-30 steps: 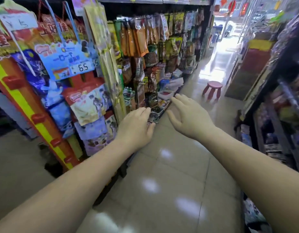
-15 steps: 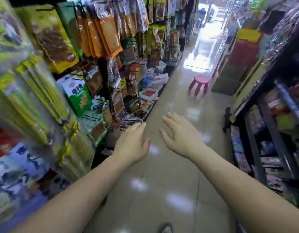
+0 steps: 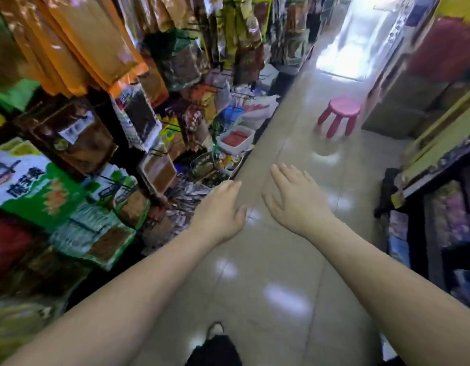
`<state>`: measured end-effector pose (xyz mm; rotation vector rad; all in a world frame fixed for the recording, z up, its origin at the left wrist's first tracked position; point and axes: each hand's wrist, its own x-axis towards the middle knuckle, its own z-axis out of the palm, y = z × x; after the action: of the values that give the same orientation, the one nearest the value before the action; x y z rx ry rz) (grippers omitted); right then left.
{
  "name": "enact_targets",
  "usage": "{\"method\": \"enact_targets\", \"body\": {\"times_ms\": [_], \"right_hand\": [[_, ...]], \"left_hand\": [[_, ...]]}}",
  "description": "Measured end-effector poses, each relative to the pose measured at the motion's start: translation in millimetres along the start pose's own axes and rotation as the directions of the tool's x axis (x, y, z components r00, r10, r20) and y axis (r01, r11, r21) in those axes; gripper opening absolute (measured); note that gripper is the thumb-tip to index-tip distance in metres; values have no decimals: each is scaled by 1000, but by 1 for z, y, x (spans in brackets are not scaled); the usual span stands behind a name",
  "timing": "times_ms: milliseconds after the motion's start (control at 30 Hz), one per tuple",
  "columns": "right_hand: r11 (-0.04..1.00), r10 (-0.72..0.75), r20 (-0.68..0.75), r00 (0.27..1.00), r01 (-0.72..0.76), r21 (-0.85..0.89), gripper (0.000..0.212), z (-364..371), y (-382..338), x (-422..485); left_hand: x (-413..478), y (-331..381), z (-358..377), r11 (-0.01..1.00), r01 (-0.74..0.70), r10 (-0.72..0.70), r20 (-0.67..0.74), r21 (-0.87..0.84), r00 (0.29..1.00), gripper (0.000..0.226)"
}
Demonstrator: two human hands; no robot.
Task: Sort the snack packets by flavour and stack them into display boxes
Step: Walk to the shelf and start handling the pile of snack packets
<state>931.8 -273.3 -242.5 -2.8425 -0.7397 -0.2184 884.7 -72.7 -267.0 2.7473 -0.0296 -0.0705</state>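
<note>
Both arms reach forward over a shop aisle. My left hand (image 3: 220, 210) and my right hand (image 3: 297, 199) hang in the air with straight fingers, palms down, holding nothing. Left of them a rack carries hanging snack packets: orange ones (image 3: 80, 46) at the top, green and white ones (image 3: 35, 186) lower down. Near the floor, beyond my left hand, stands a white display box (image 3: 235, 140) with red packets in it, and loose packets (image 3: 183, 199) lie in low trays beside my left hand.
A pink stool (image 3: 340, 114) stands on the tiled floor ahead, right of the box. Dark shelves (image 3: 434, 223) with packets line the right side. My foot (image 3: 215, 347) shows at the bottom. The aisle runs on towards a bright doorway.
The view has moved forward along the aisle and tilted down. The rack, the white box and the stool are closer. Both hands stay outstretched and hold nothing.
</note>
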Motion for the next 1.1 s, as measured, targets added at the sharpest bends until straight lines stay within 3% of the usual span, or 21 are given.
{"method": "enact_targets", "body": {"times_ms": [167, 400, 567, 833, 1100], "right_hand": [[998, 22, 25, 999, -23, 53, 73, 34, 90, 104], [1000, 0, 70, 998, -1, 6, 60, 55, 231, 288], [996, 42, 92, 995, -48, 71, 44, 58, 323, 400], [999, 4, 77, 997, -6, 37, 48, 88, 514, 597], [997, -35, 257, 966, 17, 71, 54, 105, 677, 787]], "left_hand": [[144, 10, 6, 1000, -3, 3, 29, 18, 1000, 62], [377, 24, 20, 999, -7, 4, 71, 45, 997, 61], [521, 54, 24, 1000, 5, -8, 120, 24, 993, 55], [791, 103, 60, 1000, 23, -24, 120, 13, 993, 61], [1020, 158, 65, 991, 134, -132, 168, -3, 977, 54]]}}
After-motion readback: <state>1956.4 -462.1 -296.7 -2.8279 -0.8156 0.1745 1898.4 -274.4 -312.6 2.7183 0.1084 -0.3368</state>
